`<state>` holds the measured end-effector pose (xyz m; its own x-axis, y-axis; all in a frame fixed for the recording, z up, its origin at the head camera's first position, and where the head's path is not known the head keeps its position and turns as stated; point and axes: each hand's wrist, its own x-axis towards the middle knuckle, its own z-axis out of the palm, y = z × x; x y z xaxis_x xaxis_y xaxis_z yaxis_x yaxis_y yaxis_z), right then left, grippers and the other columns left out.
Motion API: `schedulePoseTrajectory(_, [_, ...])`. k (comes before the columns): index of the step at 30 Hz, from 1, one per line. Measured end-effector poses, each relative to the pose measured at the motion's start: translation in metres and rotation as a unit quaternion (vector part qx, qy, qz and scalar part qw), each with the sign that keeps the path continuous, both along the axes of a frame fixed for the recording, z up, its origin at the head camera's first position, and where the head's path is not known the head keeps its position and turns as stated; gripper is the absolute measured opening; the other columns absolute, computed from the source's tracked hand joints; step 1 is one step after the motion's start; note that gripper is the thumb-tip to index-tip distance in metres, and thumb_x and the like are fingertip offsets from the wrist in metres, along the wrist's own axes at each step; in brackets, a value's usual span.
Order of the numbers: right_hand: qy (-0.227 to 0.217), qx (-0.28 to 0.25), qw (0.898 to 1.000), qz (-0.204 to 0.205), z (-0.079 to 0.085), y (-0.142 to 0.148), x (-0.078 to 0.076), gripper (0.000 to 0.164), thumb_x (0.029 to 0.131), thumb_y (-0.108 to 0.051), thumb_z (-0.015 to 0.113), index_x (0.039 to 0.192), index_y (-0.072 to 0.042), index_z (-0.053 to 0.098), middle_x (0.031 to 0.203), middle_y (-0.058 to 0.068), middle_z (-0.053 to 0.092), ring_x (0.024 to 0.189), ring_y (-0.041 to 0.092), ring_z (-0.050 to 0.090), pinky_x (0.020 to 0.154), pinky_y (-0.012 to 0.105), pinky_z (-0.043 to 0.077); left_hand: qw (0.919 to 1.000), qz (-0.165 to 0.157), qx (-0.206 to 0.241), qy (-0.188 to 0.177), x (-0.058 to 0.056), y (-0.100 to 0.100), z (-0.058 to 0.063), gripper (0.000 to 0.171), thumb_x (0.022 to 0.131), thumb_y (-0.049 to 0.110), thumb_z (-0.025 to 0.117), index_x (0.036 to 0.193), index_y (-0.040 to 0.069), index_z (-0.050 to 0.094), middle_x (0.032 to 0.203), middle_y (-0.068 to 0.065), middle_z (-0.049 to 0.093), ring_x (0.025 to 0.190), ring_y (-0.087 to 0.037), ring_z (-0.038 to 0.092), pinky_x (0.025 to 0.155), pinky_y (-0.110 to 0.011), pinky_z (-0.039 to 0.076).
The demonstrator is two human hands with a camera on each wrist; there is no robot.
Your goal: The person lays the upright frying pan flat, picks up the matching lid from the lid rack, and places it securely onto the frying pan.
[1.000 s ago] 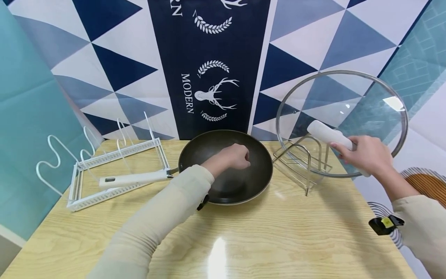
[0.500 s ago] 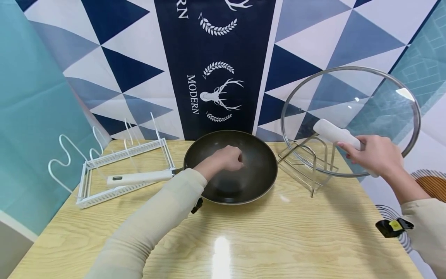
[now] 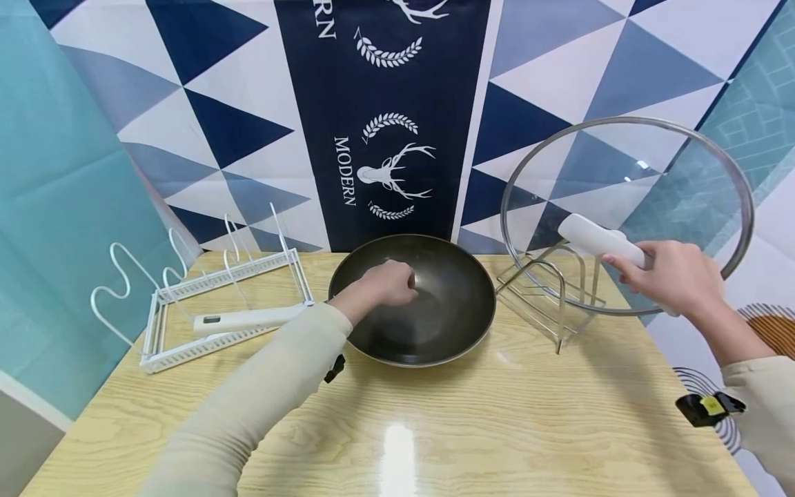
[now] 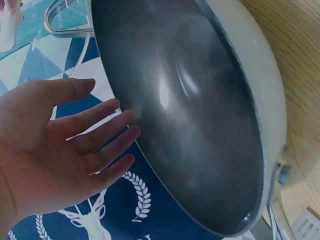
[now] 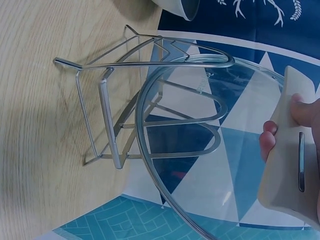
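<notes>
A dark frying pan (image 3: 435,310) with a white handle (image 3: 248,319) sits on the table. My left hand (image 3: 388,281) hovers over the pan's interior; in the left wrist view its fingers (image 4: 107,140) are loosely spread, and it holds nothing. My right hand (image 3: 673,276) grips the long white handle (image 3: 599,238) of a large glass lid (image 3: 671,186). The lid stands on edge, tilted, its lower rim within a metal wire rack (image 3: 559,304). Seen from the right wrist, the lid's metal rim (image 5: 145,145) passes between the loops of that rack (image 5: 110,120).
A white rack (image 3: 186,352) with curved wire dividers stands at the left, the pan handle lying over its front corner. Behind the wooden table (image 3: 472,428) hangs a patterned cloth (image 3: 248,124). The table's right edge lies just beyond the wire rack.
My left hand has drawn left over the pan, towards its handle. The camera view has shifted slightly. My right hand keeps its grip on the lid handle, with the lid nearly still.
</notes>
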<state>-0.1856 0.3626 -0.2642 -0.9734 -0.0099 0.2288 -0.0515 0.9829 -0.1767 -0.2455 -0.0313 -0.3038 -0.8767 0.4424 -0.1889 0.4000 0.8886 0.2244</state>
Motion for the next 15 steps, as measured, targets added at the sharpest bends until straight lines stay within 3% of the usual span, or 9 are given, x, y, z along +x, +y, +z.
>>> schedulePoseTrajectory(7, [-0.008, -0.003, 1.0, 0.002, 0.002, -0.001, 0.0, 0.058, 0.093, -0.058, 0.049, 0.087, -0.003, 0.065, 0.056, 0.0, 0.061, 0.044, 0.018, 0.046, 0.039, 0.033, 0.032, 1.0, 0.006, 0.005, 0.0, 0.001, -0.011, 0.0, 0.023, 0.091, 0.027, 0.058, 0.105, 0.014, 0.07, 0.11, -0.001, 0.069, 0.099, -0.017, 0.062, 0.086, -0.038, 0.053])
schedulePoseTrajectory(15, [-0.016, 0.003, 1.0, -0.007, 0.002, 0.001, 0.001, 0.062, 0.093, -0.059, 0.047, 0.09, 0.0, 0.065, 0.058, 0.002, 0.064, 0.045, 0.018, 0.046, 0.039, 0.033, 0.033, 0.9999, -0.009, 0.011, 0.003, 0.005, -0.017, 0.003, 0.024, 0.092, 0.027, 0.059, 0.108, 0.012, 0.069, 0.106, -0.003, 0.069, 0.097, -0.017, 0.061, 0.087, -0.036, 0.052])
